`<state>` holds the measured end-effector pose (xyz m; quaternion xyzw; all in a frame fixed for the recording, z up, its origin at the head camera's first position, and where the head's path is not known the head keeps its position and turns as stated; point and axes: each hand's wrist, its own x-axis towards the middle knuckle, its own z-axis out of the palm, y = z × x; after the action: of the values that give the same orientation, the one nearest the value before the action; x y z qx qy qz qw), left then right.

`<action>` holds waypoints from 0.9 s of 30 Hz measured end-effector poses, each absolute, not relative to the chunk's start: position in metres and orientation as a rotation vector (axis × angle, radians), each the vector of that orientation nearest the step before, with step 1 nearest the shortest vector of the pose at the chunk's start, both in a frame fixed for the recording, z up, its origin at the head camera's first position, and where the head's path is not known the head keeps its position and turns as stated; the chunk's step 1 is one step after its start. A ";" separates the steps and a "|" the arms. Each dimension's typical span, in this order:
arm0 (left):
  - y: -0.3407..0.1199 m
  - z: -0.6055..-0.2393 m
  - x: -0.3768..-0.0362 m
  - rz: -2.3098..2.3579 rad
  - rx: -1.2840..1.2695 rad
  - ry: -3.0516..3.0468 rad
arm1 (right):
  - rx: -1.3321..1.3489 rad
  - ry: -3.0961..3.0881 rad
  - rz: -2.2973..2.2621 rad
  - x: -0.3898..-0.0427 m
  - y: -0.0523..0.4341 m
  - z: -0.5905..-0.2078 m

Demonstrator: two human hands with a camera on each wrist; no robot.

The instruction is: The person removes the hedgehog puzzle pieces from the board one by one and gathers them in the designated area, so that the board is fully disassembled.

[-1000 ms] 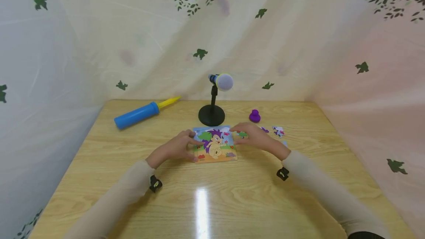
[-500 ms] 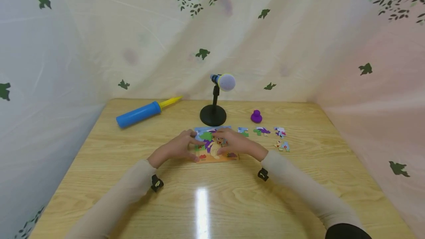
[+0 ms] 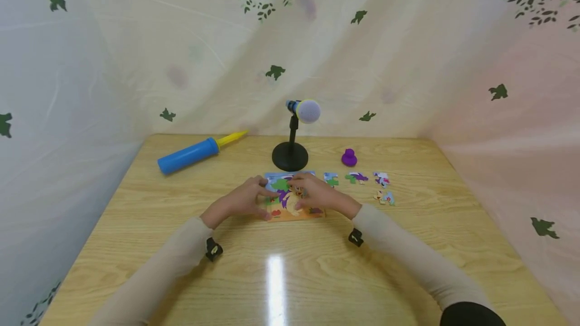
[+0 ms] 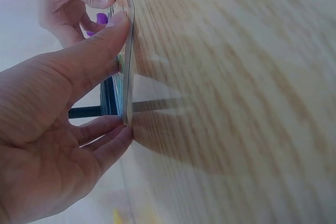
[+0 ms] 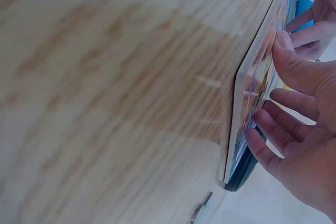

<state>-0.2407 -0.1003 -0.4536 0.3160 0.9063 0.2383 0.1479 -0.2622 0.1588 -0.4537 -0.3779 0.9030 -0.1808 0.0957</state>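
A jigsaw puzzle board (image 3: 283,214) with a purple-haired hedgehog picture lies on the table, in front of the microphone stand. At its left edge my left hand (image 3: 242,199) grips it, thumb on the near side and fingertips farther back, as the left wrist view shows. My right hand (image 3: 319,195) is over the board's right part, hiding some of the picture. In the right wrist view its thumb and bent fingers are spread, with tips touching the board's face (image 5: 252,85); no piece shows between them. Several loose puzzle pieces (image 3: 357,178) lie to the board's right.
A toy microphone (image 3: 308,111) on a black stand (image 3: 290,157) rises just behind the board. To the back left lies a blue and yellow hand pump (image 3: 188,156). A small purple object (image 3: 349,157) sits at the back right. Fabric walls (image 3: 217,64) enclose the wooden table (image 3: 181,185).
My right hand has moved left, from the board's right edge to above its picture, uncovering loose pieces at the right. Over the last half second it has barely shifted. My left hand stays put.
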 end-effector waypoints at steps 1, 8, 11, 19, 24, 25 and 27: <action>-0.100 -0.454 -0.241 0.690 0.909 2.606 | -1.124 2.678 -0.540 -0.262 0.159 -0.454; -0.101 -0.456 -0.243 0.690 0.907 2.607 | -1.161 2.692 -0.558 -0.264 0.158 -0.457; -0.101 -0.457 -0.244 0.691 0.916 2.604 | -1.169 2.700 -0.557 -0.264 0.158 -0.458; -0.100 -0.455 -0.243 0.687 0.931 2.605 | -1.170 2.723 -0.516 -0.266 0.157 -0.458; -0.100 -0.455 -0.243 0.693 0.921 2.604 | -1.152 2.729 -0.525 -0.266 0.156 -0.459; -0.100 -0.455 -0.242 0.697 0.919 2.602 | -1.154 2.731 -0.528 -0.266 0.156 -0.459; -0.100 -0.454 -0.242 0.699 0.916 2.602 | -1.159 2.737 -0.533 -0.266 0.156 -0.460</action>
<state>-0.2424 -0.0998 -0.4544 0.3184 0.9044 0.2429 0.1475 -0.2657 0.1562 -0.4596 -0.3831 0.9047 -0.1763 0.0609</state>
